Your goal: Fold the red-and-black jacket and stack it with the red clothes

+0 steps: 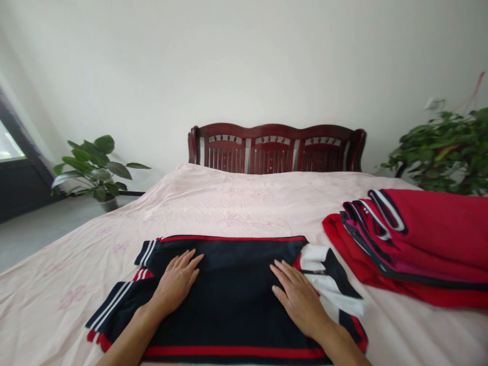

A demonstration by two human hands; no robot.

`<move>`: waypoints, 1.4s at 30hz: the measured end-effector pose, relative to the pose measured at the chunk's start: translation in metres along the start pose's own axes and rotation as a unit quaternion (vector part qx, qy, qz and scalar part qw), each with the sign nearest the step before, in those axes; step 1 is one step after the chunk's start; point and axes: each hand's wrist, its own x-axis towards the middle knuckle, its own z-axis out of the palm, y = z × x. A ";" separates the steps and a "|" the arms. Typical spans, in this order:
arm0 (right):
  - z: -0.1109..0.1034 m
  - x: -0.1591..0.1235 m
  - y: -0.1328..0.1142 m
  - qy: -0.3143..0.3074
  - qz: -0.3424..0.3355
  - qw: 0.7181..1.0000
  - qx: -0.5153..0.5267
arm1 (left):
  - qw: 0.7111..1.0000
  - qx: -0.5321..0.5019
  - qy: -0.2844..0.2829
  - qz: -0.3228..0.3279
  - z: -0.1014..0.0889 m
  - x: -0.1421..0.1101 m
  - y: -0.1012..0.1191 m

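A navy jacket with red edging lies folded flat on the bed in front of me. Its white-striped cuffs point left, and a white and navy collar part spreads out at the right. My left hand rests on the jacket's left part, fingers stretched out and palm down. Toward the other end, my right hand lies flat on the cloth beside the white part, its fingers apart. Neither hand grips anything. What lies beneath the palms is hidden.
To the right, a stack of folded red and navy clothes sits on the pink bedsheet. A dark red wooden headboard stands against the wall. Potted plants flank the bed, one at the left and another at the right.
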 end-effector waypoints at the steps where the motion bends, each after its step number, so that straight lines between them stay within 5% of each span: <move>1: 0.000 0.000 0.000 0.003 -0.001 1.000 0.001 | 1.000 0.000 -0.001 -0.001 0.000 0.000 0.000; 35: 0.002 0.001 0.001 0.002 -0.003 1.000 -0.005 | 0.999 0.020 -0.031 -0.039 -0.010 0.001 0.008; 39: 0.000 0.000 -0.001 -0.005 0.006 1.000 -0.005 | 0.995 0.038 -0.015 -0.088 -0.013 0.000 -0.006; 42: 0.000 -0.001 -0.002 -0.006 0.006 1.000 -0.006 | 0.995 -0.049 -0.025 -0.088 -0.020 0.001 -0.030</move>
